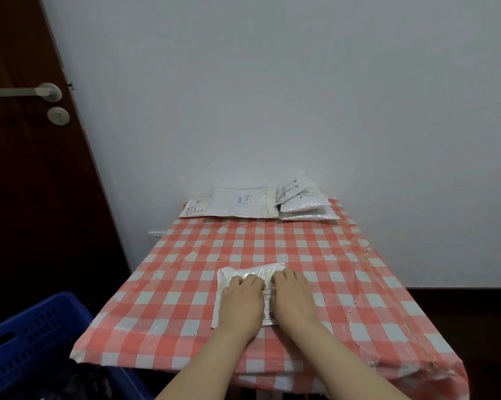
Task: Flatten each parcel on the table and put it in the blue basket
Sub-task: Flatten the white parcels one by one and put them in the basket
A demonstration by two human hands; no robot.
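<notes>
The checked table [330,255] filled the middle. The blue basket [35,336] stood off its corner at eight o'clock. More parcels [243,204] lay piled at twelve o'clock. One parcel [249,271] lay toward six o'clock, with the left hand [242,301] and right hand [294,295] pressing it side by side, fingers flat, gripping nothing.

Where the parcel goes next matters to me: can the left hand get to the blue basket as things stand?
Probably yes: the blue basket sits low beside the table, on the same side as the left hand, nothing visible between them.
</notes>
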